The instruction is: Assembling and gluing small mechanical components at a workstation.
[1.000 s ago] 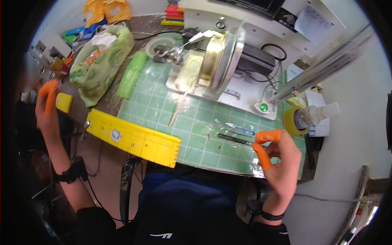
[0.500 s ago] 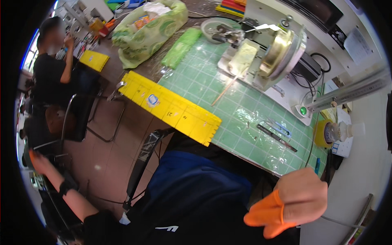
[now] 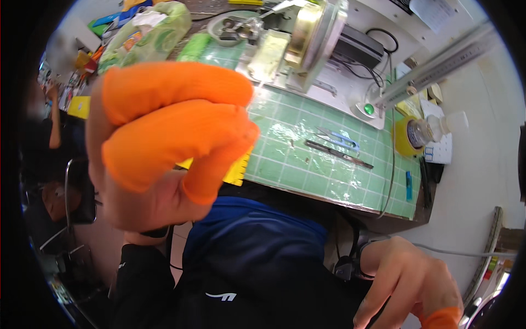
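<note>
Centre left, the yellow strip (image 3: 237, 171) was overlapped by the left hand (image 3: 164, 151), fingertips together; past the mat's (image 3: 296, 171) open edge, lower right, the right hand's (image 3: 413, 285) closure couldn't be told.

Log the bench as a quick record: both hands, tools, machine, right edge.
left hand: raised close to camera, orange-covered fingertips bunched; any contents unclear
right hand: lower right, off the mat, fingers curled, partly cut off
mat: green, gridded
tools on mat: blue-handled scissors beside dark slim tool
machine: gold wheel, green button
right edge: yellow roll, clear bottle
</note>
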`<state>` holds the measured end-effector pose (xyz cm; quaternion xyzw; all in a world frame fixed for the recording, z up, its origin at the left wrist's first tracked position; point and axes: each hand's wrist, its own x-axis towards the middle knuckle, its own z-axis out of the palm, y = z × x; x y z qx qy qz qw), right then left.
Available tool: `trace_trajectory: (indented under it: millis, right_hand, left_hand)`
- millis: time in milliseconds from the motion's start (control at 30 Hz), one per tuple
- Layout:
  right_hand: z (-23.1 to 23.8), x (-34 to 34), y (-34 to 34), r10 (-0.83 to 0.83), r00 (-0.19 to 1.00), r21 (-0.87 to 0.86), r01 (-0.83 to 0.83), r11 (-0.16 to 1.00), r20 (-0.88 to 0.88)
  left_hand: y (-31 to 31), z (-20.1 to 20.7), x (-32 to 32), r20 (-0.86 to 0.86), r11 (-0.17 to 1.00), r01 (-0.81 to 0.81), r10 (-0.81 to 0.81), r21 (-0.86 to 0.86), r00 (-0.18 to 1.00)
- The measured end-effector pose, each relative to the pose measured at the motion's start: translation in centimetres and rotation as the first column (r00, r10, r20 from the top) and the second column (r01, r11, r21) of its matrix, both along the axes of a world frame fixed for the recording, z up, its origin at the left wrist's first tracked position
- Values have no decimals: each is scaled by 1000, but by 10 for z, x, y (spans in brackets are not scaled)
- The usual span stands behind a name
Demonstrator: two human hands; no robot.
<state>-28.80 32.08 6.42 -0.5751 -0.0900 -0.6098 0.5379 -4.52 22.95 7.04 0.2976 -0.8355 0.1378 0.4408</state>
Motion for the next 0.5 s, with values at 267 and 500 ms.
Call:
trace_trajectory:
  millis: [267,500]
  right_hand:
    - [5,-16,18,-141,986,116,130,985,93]
    - [-17,-48,6,-52,999,64,51,997,13]
  left_hand:
    - [-4,-2,-5,-102,867,373,-360,330,927]
    - [-10,32,-27,-597,-342,545,-58,765,801]
